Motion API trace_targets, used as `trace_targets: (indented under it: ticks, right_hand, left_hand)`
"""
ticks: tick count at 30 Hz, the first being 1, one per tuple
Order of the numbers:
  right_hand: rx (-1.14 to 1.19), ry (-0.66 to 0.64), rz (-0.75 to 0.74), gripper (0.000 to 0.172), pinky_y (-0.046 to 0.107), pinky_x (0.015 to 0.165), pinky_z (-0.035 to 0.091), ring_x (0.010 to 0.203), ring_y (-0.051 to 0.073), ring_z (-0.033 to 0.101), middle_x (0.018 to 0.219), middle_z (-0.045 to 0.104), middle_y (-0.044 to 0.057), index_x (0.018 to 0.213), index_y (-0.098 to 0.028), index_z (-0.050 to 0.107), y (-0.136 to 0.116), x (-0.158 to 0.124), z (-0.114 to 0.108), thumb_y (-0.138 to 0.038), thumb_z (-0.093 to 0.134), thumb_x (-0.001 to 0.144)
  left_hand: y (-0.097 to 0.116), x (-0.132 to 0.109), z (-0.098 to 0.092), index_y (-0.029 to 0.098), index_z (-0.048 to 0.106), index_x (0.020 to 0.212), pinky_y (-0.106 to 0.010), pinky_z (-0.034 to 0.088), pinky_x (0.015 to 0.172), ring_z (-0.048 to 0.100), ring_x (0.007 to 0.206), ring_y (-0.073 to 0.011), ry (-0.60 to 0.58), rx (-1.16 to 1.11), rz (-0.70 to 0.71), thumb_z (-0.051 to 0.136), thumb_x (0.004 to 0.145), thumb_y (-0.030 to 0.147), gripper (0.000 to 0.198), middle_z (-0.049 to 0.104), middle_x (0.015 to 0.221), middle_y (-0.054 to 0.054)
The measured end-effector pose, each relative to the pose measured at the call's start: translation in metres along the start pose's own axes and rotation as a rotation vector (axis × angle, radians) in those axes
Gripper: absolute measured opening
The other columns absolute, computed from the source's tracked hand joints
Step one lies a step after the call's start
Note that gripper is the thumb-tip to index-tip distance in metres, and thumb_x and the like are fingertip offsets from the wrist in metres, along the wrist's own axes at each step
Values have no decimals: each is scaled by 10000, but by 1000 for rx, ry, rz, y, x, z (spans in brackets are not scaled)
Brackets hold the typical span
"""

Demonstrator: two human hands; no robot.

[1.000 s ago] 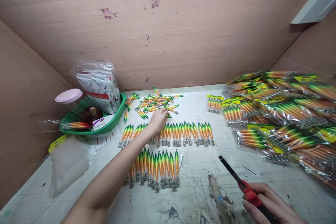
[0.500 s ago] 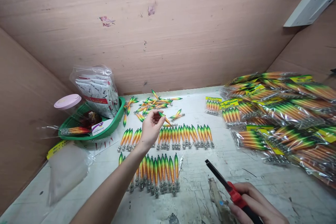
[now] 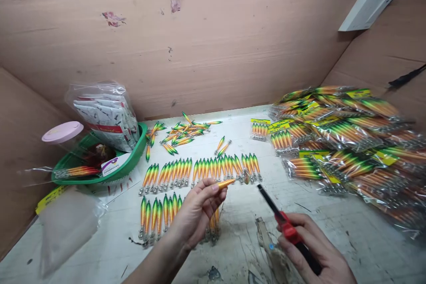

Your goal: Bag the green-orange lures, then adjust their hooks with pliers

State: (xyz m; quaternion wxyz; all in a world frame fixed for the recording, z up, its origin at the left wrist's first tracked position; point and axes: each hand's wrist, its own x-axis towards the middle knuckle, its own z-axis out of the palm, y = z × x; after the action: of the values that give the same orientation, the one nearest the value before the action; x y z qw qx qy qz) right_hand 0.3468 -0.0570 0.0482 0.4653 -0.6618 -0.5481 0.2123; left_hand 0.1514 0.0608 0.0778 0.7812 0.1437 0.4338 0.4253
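Observation:
My left hand [image 3: 203, 207] pinches a fishing lure [image 3: 226, 183] by its green end, mostly hidden in the fingers; the orange body and hooked tip point right. Closed round a red and black long-nosed lighter [image 3: 289, 229] is my right hand [image 3: 316, 248]. The lighter's dark nozzle tilts up and left, its tip a short way from the lure's hooks. Around the hooks the picture is blurred, so I cannot tell whether a flame is there. Beyond my left hand lies a row of lures [image 3: 175, 173]; a nearer row [image 3: 154, 217] is partly covered by that hand.
Loose lures [image 3: 189, 131] lie heaped at the back, with a pair [image 3: 223, 145] apart from them. Bagged lures [image 3: 349, 128] are piled on the right. At left are a green basket [image 3: 141, 142] holding packets and a pink-lidded cup [image 3: 62, 132], and clear plastic bags [image 3: 68, 230].
My left hand has come nearer and to the right with the lure, whose hooks now point toward the lighter. The right hand still holds the lighter. The view has shifted slightly right.

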Motion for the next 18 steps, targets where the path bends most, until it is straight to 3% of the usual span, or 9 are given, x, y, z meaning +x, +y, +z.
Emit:
trace_targets:
  ticks: [3,6,10,14,18]
  right_hand:
    - [-34,167,59,205,257,822,496,940,209,628,1013,601,47,827,-239,712,5,4,0,-430,643,803]
    - [-29,145,24,236,275,839,512,973,213,626,1031,593,45,927,-238,714,7,10,7,-412,698,768]
    - [38,140,12,126,235,798,525,916,174,634,989,598,35,864,-229,685,5,12,15,-343,657,819]
    - [34,120,14,116,240,777,526,895,179,635,964,591,38,829,-215,662,2,9,15,-330,648,823]
    - [21,104,29,128,259,757,519,893,194,631,947,588,43,802,-213,650,1,10,11,-340,643,821]
  left_hand:
    - [-15,-18,1,117,598,755,-189,563,692,674,652,-113,-51,-25,-95,753,690,34,187,683,758,-54]
    - [-28,-30,0,119,615,744,-189,553,707,664,663,-105,-87,-43,-163,820,638,89,233,681,754,-46]
    - [-42,-36,-5,126,626,782,-198,527,720,649,681,-96,-155,-16,-207,811,684,171,214,680,744,-47]
    - [-53,-33,-13,105,655,930,-209,471,591,624,614,-113,-346,208,-188,777,734,357,342,627,685,-29]
    - [-53,-36,-17,102,652,907,-168,313,466,446,452,-33,-413,244,-199,691,800,451,368,481,591,40]
